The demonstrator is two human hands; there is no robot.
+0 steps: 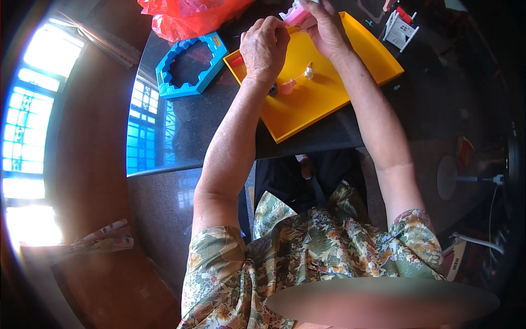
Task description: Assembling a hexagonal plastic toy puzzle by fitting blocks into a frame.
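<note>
My right hand [330,34] is closed round a pink and white plastic toy piece [296,15] above the far part of a yellow tray [350,71]. Just left of it, my left hand [265,48] has its fingers curled and pinched near the edge of that piece. Whatever lies between the left fingertips is hidden by the hand. Below the hands, a small pink figure [289,86] and a white and orange figure [309,72] lie in the tray. A dark round piece [273,90] shows partly beside my left wrist, and a red piece [236,61] is near the tray's left corner.
A turquoise many-sided frame [204,82] lies left of the tray on the dark glossy table [181,131]. Behind it sits a red plastic bag [192,24]. A small white toy stand [399,33] with a red part [404,15] is right of the tray.
</note>
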